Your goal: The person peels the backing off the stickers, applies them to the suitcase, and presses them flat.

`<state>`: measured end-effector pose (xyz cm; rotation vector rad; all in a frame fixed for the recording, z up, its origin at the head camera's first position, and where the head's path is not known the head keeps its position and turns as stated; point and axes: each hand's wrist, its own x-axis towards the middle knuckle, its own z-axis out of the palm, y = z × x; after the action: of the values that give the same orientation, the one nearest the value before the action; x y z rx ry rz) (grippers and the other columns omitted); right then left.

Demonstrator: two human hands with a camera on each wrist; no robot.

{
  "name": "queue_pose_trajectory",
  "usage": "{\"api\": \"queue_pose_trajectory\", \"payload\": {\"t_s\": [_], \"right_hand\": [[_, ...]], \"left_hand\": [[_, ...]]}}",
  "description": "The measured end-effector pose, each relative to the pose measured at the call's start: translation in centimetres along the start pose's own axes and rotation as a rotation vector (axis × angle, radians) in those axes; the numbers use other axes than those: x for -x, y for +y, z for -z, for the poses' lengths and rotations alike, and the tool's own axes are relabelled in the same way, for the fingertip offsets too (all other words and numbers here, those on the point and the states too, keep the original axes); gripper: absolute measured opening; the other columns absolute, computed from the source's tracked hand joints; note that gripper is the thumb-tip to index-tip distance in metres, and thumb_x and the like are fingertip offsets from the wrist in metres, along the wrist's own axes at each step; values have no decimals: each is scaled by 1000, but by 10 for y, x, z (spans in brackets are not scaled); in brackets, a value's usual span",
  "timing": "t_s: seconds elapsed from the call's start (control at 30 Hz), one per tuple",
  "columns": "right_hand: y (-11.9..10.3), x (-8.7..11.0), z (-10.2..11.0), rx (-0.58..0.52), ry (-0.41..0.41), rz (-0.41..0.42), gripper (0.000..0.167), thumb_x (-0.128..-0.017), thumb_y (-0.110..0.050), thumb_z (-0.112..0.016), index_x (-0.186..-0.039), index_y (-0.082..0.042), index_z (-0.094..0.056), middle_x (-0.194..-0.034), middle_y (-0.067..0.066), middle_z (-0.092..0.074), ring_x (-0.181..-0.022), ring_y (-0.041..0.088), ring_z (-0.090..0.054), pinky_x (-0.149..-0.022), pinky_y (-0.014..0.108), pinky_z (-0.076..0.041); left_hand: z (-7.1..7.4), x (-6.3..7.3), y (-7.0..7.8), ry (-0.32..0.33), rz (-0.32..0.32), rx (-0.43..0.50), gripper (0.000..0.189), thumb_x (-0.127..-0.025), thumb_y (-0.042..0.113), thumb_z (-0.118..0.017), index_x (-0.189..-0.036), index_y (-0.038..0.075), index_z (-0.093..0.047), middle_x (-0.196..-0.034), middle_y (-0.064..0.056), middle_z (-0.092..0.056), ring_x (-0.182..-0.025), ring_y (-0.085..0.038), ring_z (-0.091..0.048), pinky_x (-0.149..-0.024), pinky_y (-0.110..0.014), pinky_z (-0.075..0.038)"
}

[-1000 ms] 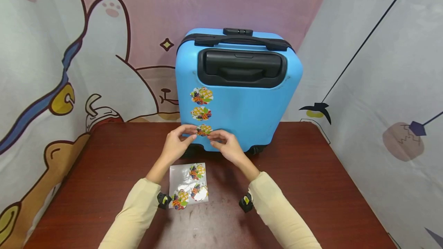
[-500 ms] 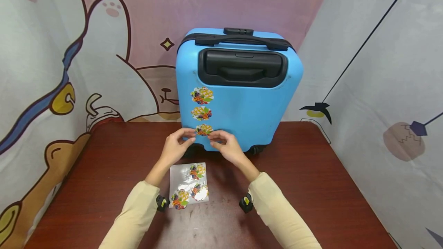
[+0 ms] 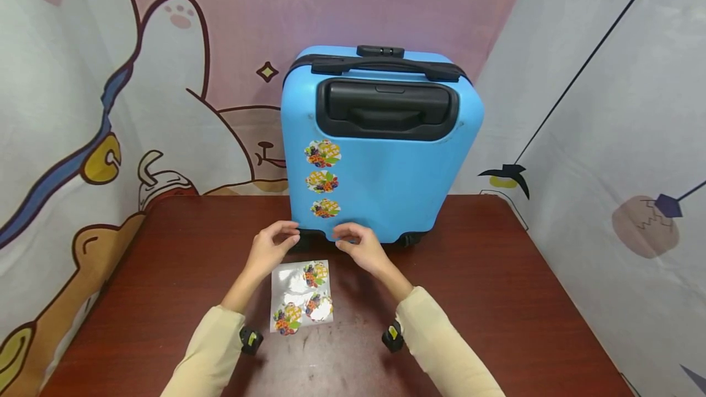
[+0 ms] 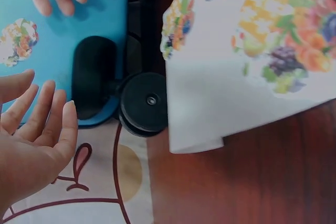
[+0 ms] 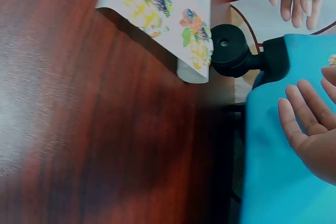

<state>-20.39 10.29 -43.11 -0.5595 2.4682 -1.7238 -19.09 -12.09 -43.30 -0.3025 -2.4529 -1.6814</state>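
Observation:
A blue suitcase [image 3: 386,182] stands upright on the table. Three round fruit stickers form a column down its left side; the lowest sticker [image 3: 325,208] lies flat just above the hands. My left hand [image 3: 270,247], fingers relaxed and holding nothing, hovers by the suitcase's lower left corner. Across from it, my right hand [image 3: 364,247] is loosely bent near the bottom edge, also without anything in it. In the left wrist view, the sticker sheet [image 4: 205,98] lies beside a black wheel [image 4: 144,100], its edge curling up.
The sheet carries several fruit stickers, one partly lost in glare. The brown wooden table [image 3: 496,299] reaches out on both sides. Behind the suitcase hangs a cartoon-printed cloth [image 3: 220,48]. A black telescopic handle [image 3: 386,109] sits recessed in the suitcase's upper part.
Both hands have let go of the lowest sticker and moved down from it, the left one also outward. The sticker stays on the suitcase, now fully visible.

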Motion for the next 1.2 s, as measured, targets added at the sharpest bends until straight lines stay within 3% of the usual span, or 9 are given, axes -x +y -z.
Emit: {"api": "queue_pose_trajectory", "payload": {"t_s": [0.17, 0.47, 0.7, 0.9, 1.1, 1.2], "right_hand": [[5, 8, -6, -13, -21, -27, 24, -86, 1, -59, -109, 5, -60, -101, 17, -63, -92, 29, -59, -73, 33, -50], [-8, 28, -16, -49, -65, -77, 19, -85, 7, -56, -103, 9, -60, -100, 32, -57, -86, 42, -57, -69, 52, -48], [2, 34, -24, -87, -79, -164, 22, -85, 8, -54, -106, 14, -56, -102, 34, -55, -82, 50, -55, -68, 57, -46], [16, 35, -32, -74, -71, -211, 23, -84, 8, -55, -106, 13, -57, -101, 31, -57, -81, 47, -57, -68, 55, -48], [51, 28, -39, -17, -66, -241, 21, -83, 1, -60, -104, 2, -62, -96, 17, -62, -72, 29, -61, -58, 37, -51], [56, 27, -41, -8, -65, -247, 21, -82, 1, -61, -103, 0, -62, -95, 15, -62, -69, 24, -60, -55, 34, -49]], "left_hand": [[4, 10, -9, 4, 65, -38, 24, -85, 6, -63, -109, 0, -62, -95, -11, -66, -95, -27, -58, -80, -41, -45], [13, 25, -28, 40, 142, -112, 22, -85, 5, -63, -105, -1, -63, -93, -13, -66, -93, -29, -60, -81, -42, -46], [19, 35, -41, 49, 193, -158, 20, -83, 4, -64, -103, -2, -63, -90, -13, -66, -86, -28, -62, -70, -33, -48], [21, 44, -52, 20, 234, -184, 20, -82, 4, -63, -102, -2, -63, -88, -11, -66, -81, -23, -62, -67, -29, -46], [18, 50, -60, 9, 257, -163, 21, -82, 2, -64, -102, -2, -63, -89, -12, -65, -79, -23, -61, -62, -27, -47], [16, 51, -63, 4, 267, -156, 22, -81, 1, -65, -103, -2, -63, -89, -12, -65, -79, -22, -62, -59, -25, -47]]}}
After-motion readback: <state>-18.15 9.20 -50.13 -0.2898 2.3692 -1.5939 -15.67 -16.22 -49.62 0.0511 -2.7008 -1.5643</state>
